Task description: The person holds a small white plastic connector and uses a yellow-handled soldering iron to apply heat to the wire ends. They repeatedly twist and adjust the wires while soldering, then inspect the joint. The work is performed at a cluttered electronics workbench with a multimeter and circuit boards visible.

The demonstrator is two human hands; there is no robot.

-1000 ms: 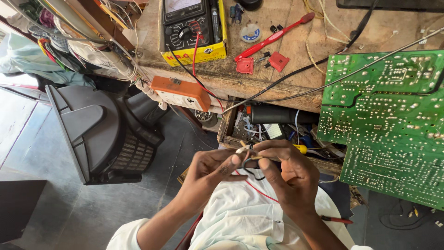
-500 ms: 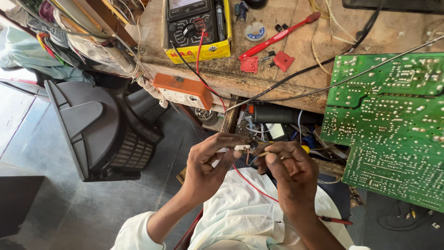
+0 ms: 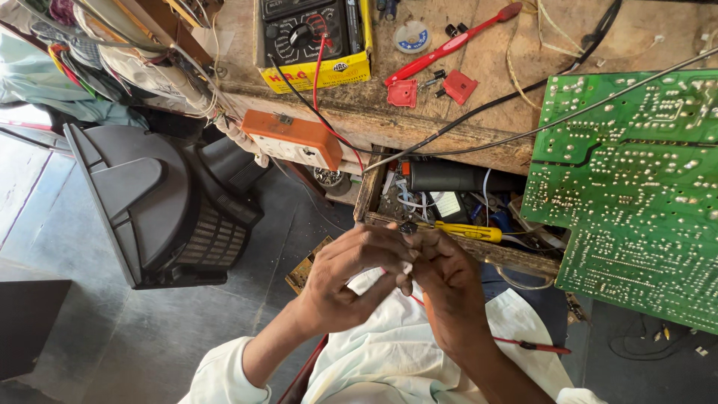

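- The left hand (image 3: pixel 348 280) and right hand (image 3: pixel 441 288) meet over the lap, just below the front edge of an open drawer (image 3: pixel 464 243).
- Between the fingertips sits a small dark part (image 3: pixel 408 227), pinched at the top where thumbs and forefingers come together; both hands are closed around it (its exact kind is too small to tell).
- A red lead (image 3: pixel 523 343) runs from under the right hand across the white shirt (image 3: pixel 389 366) to a probe tip on the right.
- In the drawer lie a yellow screwdriver (image 3: pixel 467 232), a black cylinder (image 3: pixel 456 177) and loose wires.
- On the wooden bench (image 3: pixel 493 82) above: a multimeter (image 3: pixel 310 34) in a yellow case with a red and a black lead, a red toothbrush (image 3: pixel 452 45), two small red squares (image 3: pixel 430 90) and a solder reel (image 3: pixel 412 36).
- A green circuit board (image 3: pixel 636 187) overhangs the bench at the right, solder side up.
- An orange-topped socket box (image 3: pixel 293 140) hangs at the bench edge, left of the drawer.
- On the floor to the left stands a dark television shell (image 3: pixel 161 206), back upward.
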